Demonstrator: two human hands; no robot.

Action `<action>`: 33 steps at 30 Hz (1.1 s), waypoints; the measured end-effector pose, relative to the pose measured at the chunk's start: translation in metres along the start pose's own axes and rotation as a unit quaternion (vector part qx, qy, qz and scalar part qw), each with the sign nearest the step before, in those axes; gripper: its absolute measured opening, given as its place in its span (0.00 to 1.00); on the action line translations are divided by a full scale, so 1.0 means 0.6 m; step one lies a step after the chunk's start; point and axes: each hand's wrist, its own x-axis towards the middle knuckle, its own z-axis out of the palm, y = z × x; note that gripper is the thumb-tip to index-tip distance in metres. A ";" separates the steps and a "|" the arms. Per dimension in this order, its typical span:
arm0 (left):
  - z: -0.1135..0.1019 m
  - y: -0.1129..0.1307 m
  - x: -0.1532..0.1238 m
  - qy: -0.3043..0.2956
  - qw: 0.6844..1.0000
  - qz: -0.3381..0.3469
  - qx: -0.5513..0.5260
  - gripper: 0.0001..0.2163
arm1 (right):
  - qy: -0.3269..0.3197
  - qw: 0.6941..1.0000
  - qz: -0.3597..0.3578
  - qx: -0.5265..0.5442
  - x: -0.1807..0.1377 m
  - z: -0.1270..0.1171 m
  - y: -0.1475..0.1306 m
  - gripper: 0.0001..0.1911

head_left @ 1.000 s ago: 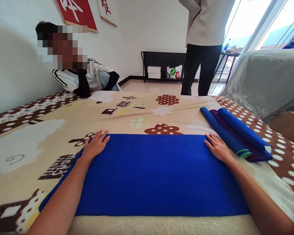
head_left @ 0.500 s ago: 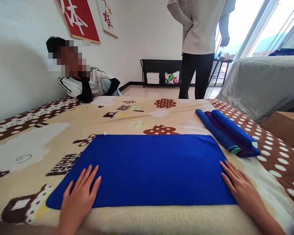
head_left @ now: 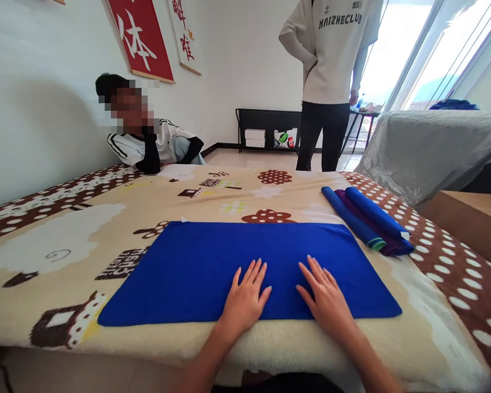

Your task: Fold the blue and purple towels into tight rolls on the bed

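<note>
A blue towel point(head_left: 180, 278) lies flat and spread out on a patterned blanket point(head_left: 163, 341), its long near side close to the blanket's front edge. My left hand point(head_left: 247, 295) rests on the towel just left of its middle, palm down with fingers spread. To the right of the towel's middle, my right hand point(head_left: 321, 292) lies in the same way, fingers apart. Neither hand grips anything. A small white tag point(head_left: 184, 220) sticks out at the towel's far left corner.
Several rolled towels point(head_left: 364, 221), blue and purple, lie together at the right. One person point(head_left: 141, 144) leans on the bed's far left; another person point(head_left: 327, 71) stands beyond it. A cardboard box point(head_left: 470, 218) and a plastic-covered piece of furniture point(head_left: 433, 147) are at the right.
Both hands have moved inward from the towel's left and right sides to near its middle, staying flat and spread. The view has tilted up slightly. The standing person's arm has lowered.
</note>
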 end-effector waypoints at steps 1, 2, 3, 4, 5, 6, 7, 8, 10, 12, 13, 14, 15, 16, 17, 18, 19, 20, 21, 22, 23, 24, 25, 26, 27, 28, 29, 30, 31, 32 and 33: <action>0.007 0.003 -0.005 -0.007 1.000 0.006 -0.002 0.28 | -0.021 1.000 -0.004 -0.005 -0.006 0.008 -0.003 0.29; 0.011 -0.009 -0.020 -0.003 1.000 0.000 -0.001 0.27 | -0.027 0.999 0.006 -0.017 -0.025 0.014 0.009 0.29; 0.012 -0.034 -0.042 0.005 1.000 -0.016 0.003 0.27 | -0.020 0.999 0.025 -0.036 -0.052 0.017 0.032 0.29; 0.011 -0.068 -0.069 0.019 0.999 -0.047 0.013 0.27 | -0.004 0.997 0.050 -0.058 -0.085 0.017 0.064 0.29; 0.006 -0.106 -0.098 0.043 0.994 -0.094 0.032 0.28 | 0.014 0.994 0.074 -0.078 -0.118 0.013 0.101 0.29; -0.001 -0.143 -0.124 0.079 0.983 -0.158 0.059 0.29 | 0.032 0.990 0.095 -0.096 -0.147 0.007 0.135 0.29; -0.011 -0.173 -0.145 0.119 0.963 -0.226 0.087 0.30 | 0.047 0.985 0.117 -0.114 -0.168 -0.003 0.163 0.29; -0.024 -0.193 -0.156 0.153 0.942 -0.276 0.113 0.31 | 0.057 0.981 0.133 -0.129 -0.178 -0.014 0.179 0.29; -0.054 -0.192 -0.142 0.191 0.927 -0.292 0.135 0.30 | 0.059 0.978 0.144 -0.137 -0.153 -0.035 0.172 0.28; -0.077 -0.141 -0.080 0.177 0.958 -0.193 0.114 0.26 | 0.031 0.989 0.108 -0.098 -0.075 -0.044 0.115 0.28; -0.082 -0.105 -0.036 0.132 0.982 -0.103 0.084 0.25 | -0.005 0.997 0.065 -0.050 -0.022 -0.040 0.075 0.27; -0.081 -0.068 0.012 0.104 0.991 -0.043 0.070 0.24 | -0.030 0.999 0.019 -0.024 0.034 -0.029 0.032 0.27; -0.074 -0.035 0.061 0.084 0.995 -0.001 0.061 0.25 | -0.049 0.999 -0.016 -0.006 0.090 -0.013 -0.008 0.26; -0.062 -0.010 0.106 0.065 0.996 0.030 0.054 0.25 | -0.068 0.997 -0.044 0.009 0.141 0.008 -0.042 0.26; -0.049 0.004 0.147 0.048 0.996 0.050 0.048 0.24 | -0.086 0.994 -0.066 0.021 0.185 0.031 -0.065 0.26; -0.035 0.004 0.179 0.036 0.997 0.061 0.043 0.23 | -0.100 0.991 -0.082 0.031 0.220 0.053 -0.076 0.27; -0.022 -0.009 0.203 0.028 0.997 0.064 0.038 0.23 | -0.113 0.989 -0.093 0.038 0.246 0.071 -0.072 0.26; -0.014 -0.036 0.218 0.023 0.997 0.060 0.034 0.23 | -0.122 0.987 -0.096 0.043 0.263 0.085 -0.053 0.26; -0.011 -0.074 0.225 0.022 0.998 0.047 0.033 0.23 | -0.128 0.987 -0.092 0.045 0.272 0.092 -0.021 0.27; -0.013 -0.121 0.225 0.024 0.999 0.026 0.033 0.24 | -0.130 0.988 -0.077 0.042 0.272 0.092 0.021 0.27; -0.020 -0.174 0.220 0.028 0.999 -0.003 0.035 0.24 | -0.129 0.990 -0.054 0.037 0.267 0.088 0.071 0.29; -0.031 -0.230 0.212 0.035 0.998 -0.043 0.041 0.25 | -0.123 0.992 -0.021 0.027 0.258 0.080 0.124 0.30; -0.043 -0.283 0.201 0.042 0.994 -0.086 0.047 0.24 | -0.116 0.993 0.017 0.014 0.246 0.071 0.176 0.32; -0.055 -0.332 0.191 0.050 0.990 -0.124 0.054 0.24 | -0.111 0.992 0.052 0.002 0.234 0.062 0.225 0.34; -0.065 -0.374 0.182 0.056 0.984 -0.155 0.060 0.25 | -0.105 0.991 0.082 -0.009 0.223 0.056 0.266 0.35; -0.072 -0.408 0.175 0.061 0.980 -0.179 0.065 0.26 | -0.102 0.989 0.102 -0.017 0.213 0.053 0.299 0.37; -0.076 -0.432 0.169 0.066 0.976 -0.195 0.069 0.28 | -0.099 0.988 0.116 -0.023 0.205 0.053 0.323 0.37; -0.077 -0.447 0.166 0.071 0.973 -0.205 0.073 0.29 | -0.097 0.987 0.124 -0.027 0.200 0.056 0.339 0.38; -0.078 -0.454 0.165 0.076 0.972 -0.209 0.077 0.30 | -0.094 0.987 0.128 -0.031 0.197 0.060 0.348 0.38; -0.078 -0.454 0.164 0.083 0.971 -0.208 0.081 0.30 | -0.090 0.987 0.130 -0.034 0.195 0.063 0.352 0.38; -0.078 -0.448 0.164 0.094 0.971 -0.203 0.087 0.30 | -0.086 0.987 0.130 -0.036 0.195 0.066 0.350 0.37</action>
